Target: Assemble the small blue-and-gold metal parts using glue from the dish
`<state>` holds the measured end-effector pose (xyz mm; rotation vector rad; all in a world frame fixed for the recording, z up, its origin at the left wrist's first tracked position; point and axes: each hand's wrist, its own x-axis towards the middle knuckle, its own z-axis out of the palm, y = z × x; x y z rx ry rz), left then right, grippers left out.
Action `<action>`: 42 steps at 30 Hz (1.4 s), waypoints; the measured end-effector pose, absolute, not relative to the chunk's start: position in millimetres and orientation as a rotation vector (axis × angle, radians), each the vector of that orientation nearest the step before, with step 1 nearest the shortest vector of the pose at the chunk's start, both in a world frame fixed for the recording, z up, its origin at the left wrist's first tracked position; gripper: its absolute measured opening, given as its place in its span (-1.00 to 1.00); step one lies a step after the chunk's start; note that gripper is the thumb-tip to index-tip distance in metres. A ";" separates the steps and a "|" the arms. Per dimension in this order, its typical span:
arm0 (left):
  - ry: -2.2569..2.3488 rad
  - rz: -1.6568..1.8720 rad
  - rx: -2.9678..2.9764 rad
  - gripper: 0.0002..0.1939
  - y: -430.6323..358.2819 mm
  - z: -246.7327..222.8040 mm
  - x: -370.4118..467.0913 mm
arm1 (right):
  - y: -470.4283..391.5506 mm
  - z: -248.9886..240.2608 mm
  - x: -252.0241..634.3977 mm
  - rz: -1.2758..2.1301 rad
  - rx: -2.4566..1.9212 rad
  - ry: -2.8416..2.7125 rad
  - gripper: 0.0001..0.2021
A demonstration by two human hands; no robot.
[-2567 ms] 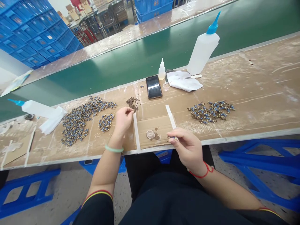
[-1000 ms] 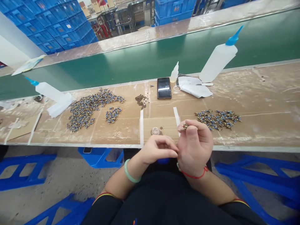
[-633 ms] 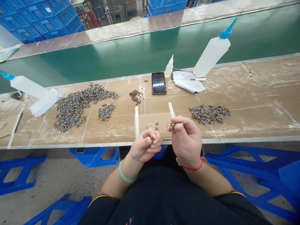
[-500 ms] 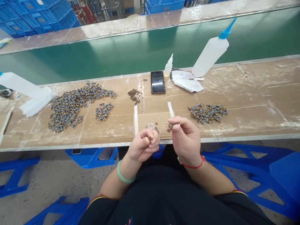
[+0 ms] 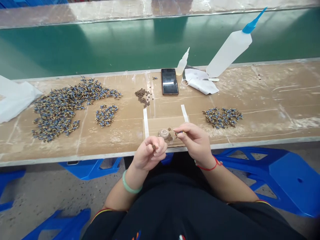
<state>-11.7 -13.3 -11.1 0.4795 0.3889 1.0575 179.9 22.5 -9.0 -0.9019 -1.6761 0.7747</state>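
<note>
Left hand (image 5: 148, 155): grip pinched on small brown disc (image 5: 154, 146), at near edge of tabletop (image 5: 262, 100). Right hand (image 5: 197, 143): grip pinched on blue-and-gold piece (image 5: 179, 133), fingertips over cardboard pad (image 5: 153, 125). Hands near each other, not touching. Round clear dish (image 5: 163, 134) on pad, just beyond left hand. Loose pile of brown discs (image 5: 141, 94) farther back, near phone (image 5: 170, 81). Large heap (image 5: 60, 106) and small heap (image 5: 106, 115) of similar pieces to left, another heap (image 5: 222, 117) right.

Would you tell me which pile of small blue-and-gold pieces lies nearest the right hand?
The blue-and-gold pile right of both white tape strips; the largest pile and smallest pile lie left.
</note>
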 end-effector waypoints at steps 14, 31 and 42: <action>0.418 1.166 0.469 -0.54 -24.2 -45.4 -15.6 | 46.4 -23.2 194.4 0.635 -0.859 -2.106 -0.82; 0.304 1.194 0.539 -0.65 -25.9 -50.3 -8.1 | 48.0 -5.8 197.9 0.528 -0.780 -2.304 -0.88; 0.301 1.210 0.529 -0.70 -26.2 -49.9 -4.8 | 50.2 -4.0 200.5 0.448 -0.735 -2.308 -0.90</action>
